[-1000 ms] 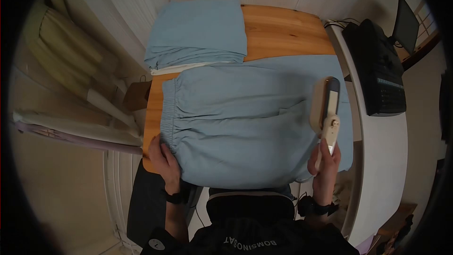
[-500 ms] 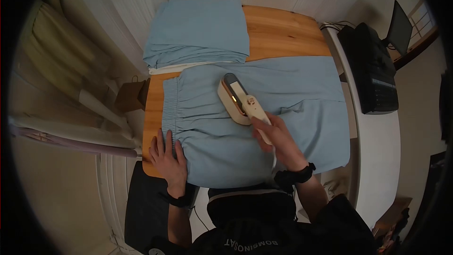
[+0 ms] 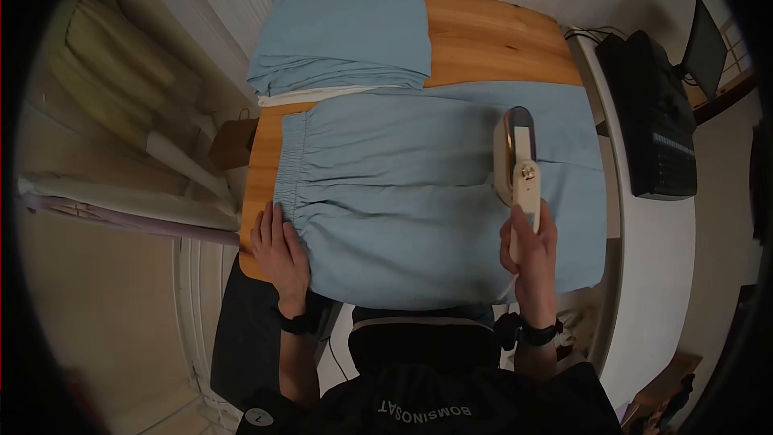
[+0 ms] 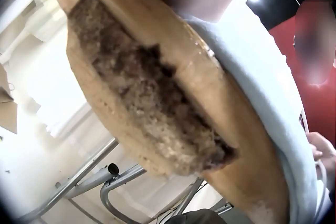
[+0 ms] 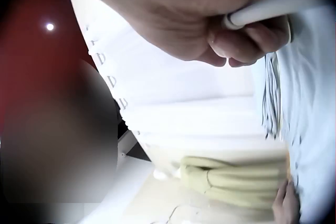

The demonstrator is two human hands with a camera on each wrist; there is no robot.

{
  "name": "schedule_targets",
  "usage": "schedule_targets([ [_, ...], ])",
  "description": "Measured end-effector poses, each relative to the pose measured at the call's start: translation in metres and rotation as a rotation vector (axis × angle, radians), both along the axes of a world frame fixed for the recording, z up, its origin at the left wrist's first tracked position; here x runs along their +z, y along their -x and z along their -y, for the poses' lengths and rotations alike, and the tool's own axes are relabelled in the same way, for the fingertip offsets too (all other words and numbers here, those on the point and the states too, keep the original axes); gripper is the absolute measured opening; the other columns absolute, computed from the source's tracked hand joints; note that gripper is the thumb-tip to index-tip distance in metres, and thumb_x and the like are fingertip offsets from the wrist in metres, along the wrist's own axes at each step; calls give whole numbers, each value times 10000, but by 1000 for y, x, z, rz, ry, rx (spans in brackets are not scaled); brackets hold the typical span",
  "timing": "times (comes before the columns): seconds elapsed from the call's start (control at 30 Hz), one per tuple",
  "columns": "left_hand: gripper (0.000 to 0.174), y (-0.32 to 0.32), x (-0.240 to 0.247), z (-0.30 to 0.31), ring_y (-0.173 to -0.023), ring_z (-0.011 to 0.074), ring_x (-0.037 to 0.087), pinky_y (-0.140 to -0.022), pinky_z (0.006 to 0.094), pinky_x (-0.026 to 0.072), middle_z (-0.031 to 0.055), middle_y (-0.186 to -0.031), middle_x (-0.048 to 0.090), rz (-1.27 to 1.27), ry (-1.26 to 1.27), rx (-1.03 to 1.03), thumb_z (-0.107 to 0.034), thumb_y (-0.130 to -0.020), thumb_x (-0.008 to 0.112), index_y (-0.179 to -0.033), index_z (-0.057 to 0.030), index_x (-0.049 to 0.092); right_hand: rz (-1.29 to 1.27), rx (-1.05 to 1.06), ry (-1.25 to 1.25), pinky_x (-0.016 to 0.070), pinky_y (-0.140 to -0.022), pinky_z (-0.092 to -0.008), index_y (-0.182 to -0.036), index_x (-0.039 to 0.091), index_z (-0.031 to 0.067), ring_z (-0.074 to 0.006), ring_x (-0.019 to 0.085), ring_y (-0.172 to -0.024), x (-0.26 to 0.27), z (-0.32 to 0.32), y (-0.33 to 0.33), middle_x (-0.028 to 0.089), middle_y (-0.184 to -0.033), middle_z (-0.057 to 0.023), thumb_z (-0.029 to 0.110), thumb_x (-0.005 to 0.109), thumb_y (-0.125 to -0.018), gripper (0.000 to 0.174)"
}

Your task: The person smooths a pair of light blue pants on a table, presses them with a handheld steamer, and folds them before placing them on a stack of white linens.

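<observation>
Light blue trousers [image 3: 386, 234] with a gathered elastic waistband lie across a wooden table [image 3: 499, 40]. My right hand [image 3: 533, 254] grips the handle of a cream handheld iron [image 3: 505, 157], which stands over the right part of the cloth; whether it touches the cloth is hard to tell. In the right wrist view, the fingers of my right hand [image 5: 236, 35] curl round the handle, with a white cord [image 5: 278, 8] at its end. My left hand [image 3: 282, 254] rests with straight fingers at the waistband's near corner and the table's left edge.
Folded blue cloth [image 3: 346, 28] lies at the back left of the table. To the right is a white surface [image 3: 664, 274] with a black keyboard-like device [image 3: 664, 141] and a screen [image 3: 705, 48]. A yellow-green garment [image 3: 113, 56] hangs at the left.
Over the last second the iron went from the right part of the trousers left to their middle, then back right. My left hand has stayed near the waistband, its fingers now closer together.
</observation>
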State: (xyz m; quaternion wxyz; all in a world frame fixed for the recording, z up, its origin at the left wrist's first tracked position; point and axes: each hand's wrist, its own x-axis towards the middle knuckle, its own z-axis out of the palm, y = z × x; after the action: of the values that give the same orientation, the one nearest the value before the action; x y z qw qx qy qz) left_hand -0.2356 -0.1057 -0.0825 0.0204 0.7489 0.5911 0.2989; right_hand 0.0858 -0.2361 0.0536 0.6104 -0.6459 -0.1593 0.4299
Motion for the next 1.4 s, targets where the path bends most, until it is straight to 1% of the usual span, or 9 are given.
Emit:
schedule_targets([
  [0.1, 329, 7, -7, 4, -1228, 361, 537, -1058, 411, 414, 191, -1323, 598, 391, 53, 59, -127, -1030, 492, -1303, 14, 609, -76, 389, -94, 410, -542, -254, -1263, 533, 19, -84, 508, -607, -23, 19, 74, 578, -759, -26, 256, 635, -1013, 360],
  [0.2, 292, 9, -6, 6, -1171, 353, 562, -1022, 402, 434, 191, -1255, 614, 351, 26, 64, -74, -1011, 515, -1266, 23, 617, -165, 701, -104, 479, -615, -301, -1339, 511, -19, -124, 588, -696, -40, 27, 119, 642, -838, -86, 306, 652, -1004, 488],
  [0.33, 260, 9, -8, 1, -1163, 343, 558, -1017, 413, 423, 177, -1234, 617, 86, -17, 93, -96, -1009, 548, -1217, 19, 653, -157, 734, -22, 490, -634, -306, -1298, 534, -29, -127, 601, -717, -60, 41, 103, 648, -842, -88, 320, 665, -996, 480],
  [0.57, 247, 6, -7, 1, -1161, 324, 554, -1015, 413, 419, 151, -1209, 621, 69, -30, 105, -81, -1000, 573, -1214, -8, 673, -52, 55, 161, 203, -380, -208, -1246, 593, 34, -31, 372, -449, -13, 91, -49, 530, -677, 2, 244, 601, -1004, 321],
  [0.77, 276, 7, -2, 2, -1148, 331, 561, -981, 416, 450, 156, -1211, 618, -39, 4, 146, -167, -1005, 587, -1207, -3, 678, 304, -394, 212, 190, -378, -213, -1202, 537, 74, -17, 328, -440, -23, 82, -38, 467, -641, 38, 269, 576, -1025, 267],
  [1.0, 478, 14, 25, -21, -931, 320, 678, -809, 426, 528, 159, -1042, 691, -122, 430, 162, -423, -874, 756, -1099, -7, 691, -82, 401, -94, 475, -593, -294, -1366, 466, -3, -109, 588, -661, -36, 69, 80, 646, -838, -84, 144, 670, -981, 460],
  [1.13, 430, 39, 12, -40, -870, 198, 632, -790, 331, 494, 147, -996, 712, 69, 696, 39, -354, -910, 742, -1070, 34, 647, -154, 701, -112, 476, -578, -344, -1304, 504, -39, -202, 615, -591, -46, 62, 124, 649, -764, -156, 317, 639, -1004, 485],
  [1.27, 337, 31, 38, -30, -887, 153, 586, -815, 310, 480, 79, -1002, 693, 393, 678, -119, -269, -962, 702, -1075, 43, 644, -129, 592, -65, 487, -644, -347, -1284, 525, -42, -184, 638, -719, -59, 86, 96, 666, -853, -156, 300, 644, -1000, 460],
  [1.4, 328, 115, 11, -77, -962, 148, 602, -867, 299, 475, 76, -1086, 697, 506, 583, -70, -253, -987, 674, -1156, 29, 665, -149, 328, 175, 447, -619, -244, -1327, 532, 3, -67, 567, -718, -10, 116, 3, 617, -847, -9, 225, 636, -1003, 407],
])
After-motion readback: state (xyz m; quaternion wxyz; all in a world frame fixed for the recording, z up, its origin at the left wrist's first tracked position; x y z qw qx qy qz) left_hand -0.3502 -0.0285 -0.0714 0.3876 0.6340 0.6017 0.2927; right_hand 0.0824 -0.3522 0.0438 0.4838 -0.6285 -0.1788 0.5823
